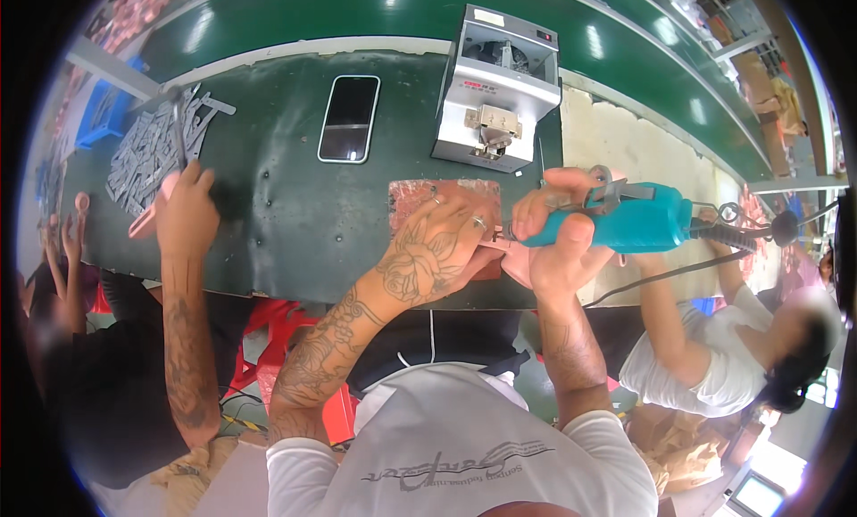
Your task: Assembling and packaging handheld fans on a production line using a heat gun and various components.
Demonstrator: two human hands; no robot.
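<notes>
My left hand (437, 245), fingers closed, grips a pink plastic part (517, 265) above a worn reddish pad (406, 194) at the table's near edge. In my right hand (571, 245) is a teal electric screwdriver (638, 220), held nearly level with its tip pointing left. The tip meets the pink part beside my left fingertips. My fingers hide much of the part and the exact spot under the tip.
Beyond the pad stands a grey screw feeder (491, 93), with a phone (348, 120) left of it. Grey flat strips (152, 155) lie piled far left, near a co-worker's hand (187, 215) holding a pink piece. A cable (741, 240) trails right toward another co-worker (714, 338).
</notes>
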